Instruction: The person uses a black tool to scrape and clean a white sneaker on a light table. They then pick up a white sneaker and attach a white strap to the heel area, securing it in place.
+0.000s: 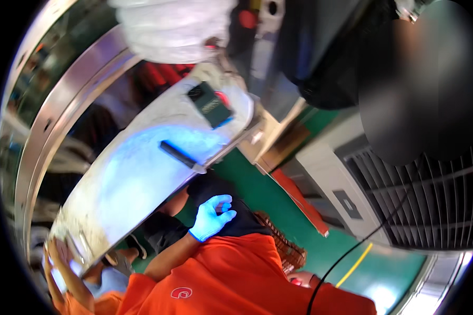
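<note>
Left hand (210, 218), gloved, lit blue: forearm bent across orange shirt (226, 273), hand above the lap, fingers loosely curled and parted, visibly holding nothing. Right hand: hidden, state cannot be told. Dark bar (178, 153): on desk (131, 178), near its edge.
</note>
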Demonstrator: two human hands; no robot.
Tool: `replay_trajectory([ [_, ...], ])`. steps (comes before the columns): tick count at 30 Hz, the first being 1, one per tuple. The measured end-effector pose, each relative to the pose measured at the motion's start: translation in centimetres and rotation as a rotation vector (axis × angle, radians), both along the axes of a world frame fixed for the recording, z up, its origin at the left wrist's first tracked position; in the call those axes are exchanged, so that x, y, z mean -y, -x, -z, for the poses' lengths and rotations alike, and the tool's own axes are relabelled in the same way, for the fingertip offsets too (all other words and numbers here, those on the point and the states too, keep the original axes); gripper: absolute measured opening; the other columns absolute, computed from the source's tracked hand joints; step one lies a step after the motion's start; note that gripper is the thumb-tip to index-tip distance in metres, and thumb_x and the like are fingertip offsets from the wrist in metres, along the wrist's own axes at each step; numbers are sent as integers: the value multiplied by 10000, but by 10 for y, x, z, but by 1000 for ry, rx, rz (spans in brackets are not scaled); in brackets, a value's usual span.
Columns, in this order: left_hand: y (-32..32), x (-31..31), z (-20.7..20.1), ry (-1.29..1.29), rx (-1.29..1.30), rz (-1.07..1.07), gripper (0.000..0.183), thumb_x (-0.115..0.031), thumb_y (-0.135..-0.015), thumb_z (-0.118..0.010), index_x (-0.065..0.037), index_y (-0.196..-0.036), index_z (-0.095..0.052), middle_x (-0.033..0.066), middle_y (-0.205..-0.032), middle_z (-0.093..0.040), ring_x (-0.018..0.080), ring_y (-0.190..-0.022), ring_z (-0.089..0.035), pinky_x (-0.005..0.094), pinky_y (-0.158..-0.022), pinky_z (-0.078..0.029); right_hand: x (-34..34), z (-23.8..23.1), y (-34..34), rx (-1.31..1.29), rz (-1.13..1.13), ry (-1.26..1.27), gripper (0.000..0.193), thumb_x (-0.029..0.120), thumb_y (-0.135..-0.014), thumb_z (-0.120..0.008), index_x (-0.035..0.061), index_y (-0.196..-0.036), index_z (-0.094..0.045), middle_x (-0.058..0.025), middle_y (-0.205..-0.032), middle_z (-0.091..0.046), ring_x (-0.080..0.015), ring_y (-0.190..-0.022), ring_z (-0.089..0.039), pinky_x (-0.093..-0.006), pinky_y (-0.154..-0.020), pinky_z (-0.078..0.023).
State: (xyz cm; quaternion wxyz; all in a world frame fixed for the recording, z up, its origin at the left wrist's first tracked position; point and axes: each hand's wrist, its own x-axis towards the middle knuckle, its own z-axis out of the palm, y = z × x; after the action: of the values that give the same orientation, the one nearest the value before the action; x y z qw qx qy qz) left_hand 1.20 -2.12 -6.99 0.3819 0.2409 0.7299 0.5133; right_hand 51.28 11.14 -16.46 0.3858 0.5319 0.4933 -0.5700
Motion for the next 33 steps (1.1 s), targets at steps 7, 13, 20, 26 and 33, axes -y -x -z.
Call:
replay_trajectory([
  [7,-2,62,2,178,-136,-259,416,-118,-935,-885,-3,-1309,-744,88,-1164,-810,163,-1020,-781,342,-973,-627,-33,70,109,-57,-283,-272,326,120,-872,-876,39,-1165,-756,-74,-941,-753,-207,-799,-737,-377,-715,-601],
  [13,-3,112,31,262,-71,-521,352,-126,-956,-868,7,-1265,-763,98,-1134,-801,184,-1041,-763,335,-964,-615,-55,107,225,-174,-378,-552,311,119,-879,-869,36,-1158,-757,-81,-940,-753,-213,-800,-736,-382,-720,-600],
  [20,-16,119,11,235,15,-645,307,-129,-965,-868,-8,-1230,-772,69,-1092,-784,160,-989,-735,326,-935,-607,-54,115,298,-222,-329,-677,294,117,-888,-860,32,-1150,-759,-89,-939,-753,-220,-802,-734,-388,-727,-599],
  [26,-23,112,20,196,54,-622,286,-101,-959,-871,0,-1207,-769,78,-1100,-786,175,-1015,-747,342,-957,-611,-55,116,306,-222,-280,-728,279,116,-895,-852,28,-1143,-760,-95,-938,-753,-226,-803,-733,-393,-732,-597],
  [33,-25,113,25,239,26,-556,394,-193,-938,-893,-2,-1264,-779,110,-1135,-814,206,-1045,-766,357,-973,-609,-48,119,306,-231,-220,-774,262,114,-903,-843,24,-1135,-762,-103,-937,-754,-233,-805,-731,-399,-738,-596],
])
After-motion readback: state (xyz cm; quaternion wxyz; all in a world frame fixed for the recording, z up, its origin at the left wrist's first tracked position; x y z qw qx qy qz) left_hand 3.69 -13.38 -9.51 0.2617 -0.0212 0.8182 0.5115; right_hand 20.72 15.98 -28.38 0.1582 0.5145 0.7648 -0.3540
